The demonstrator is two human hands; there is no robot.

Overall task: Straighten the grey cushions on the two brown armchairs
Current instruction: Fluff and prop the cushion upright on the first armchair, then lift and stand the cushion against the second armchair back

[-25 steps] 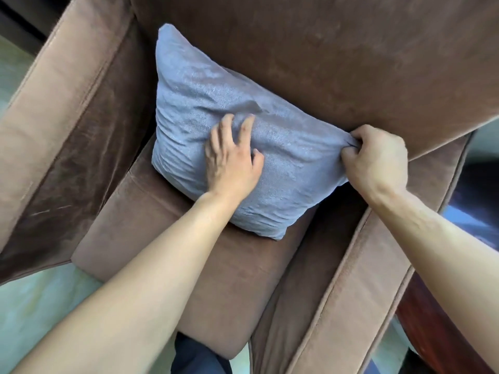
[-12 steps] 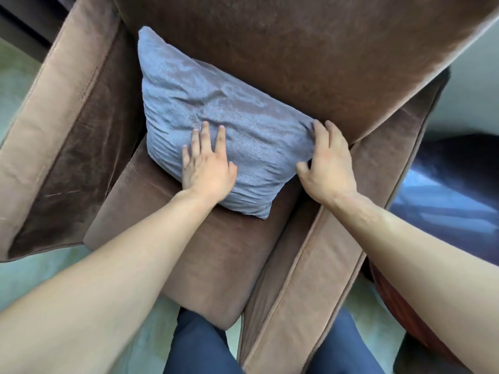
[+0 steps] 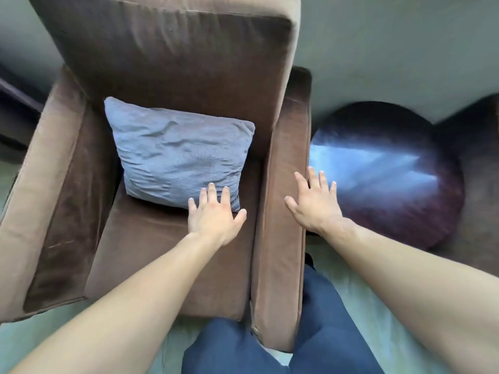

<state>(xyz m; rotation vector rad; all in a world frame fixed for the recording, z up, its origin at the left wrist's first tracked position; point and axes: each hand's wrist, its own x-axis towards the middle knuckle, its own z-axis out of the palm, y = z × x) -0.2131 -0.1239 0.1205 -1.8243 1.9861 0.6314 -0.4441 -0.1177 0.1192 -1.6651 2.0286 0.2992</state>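
A wrinkled grey cushion (image 3: 178, 155) leans upright against the backrest of a brown armchair (image 3: 172, 60), resting on its seat. My left hand (image 3: 213, 214) lies flat and open over the seat, fingertips at the cushion's lower right corner. My right hand (image 3: 313, 203) is open with fingers spread over the chair's right armrest (image 3: 280, 211), holding nothing. Part of a second brown armchair (image 3: 475, 168) shows at the far right edge; no cushion is visible on it.
A round, dark, glossy side table (image 3: 391, 174) stands between the two chairs, right beside the armrest. My legs in dark blue trousers (image 3: 270, 336) are at the bottom, on a pale green floor (image 3: 40, 338). A grey wall runs behind.
My right hand let go of the cushion's right corner and drew back over the armrest. My left hand slid down to the cushion's lower edge. The view pulled back and the cushion now sits straighter.
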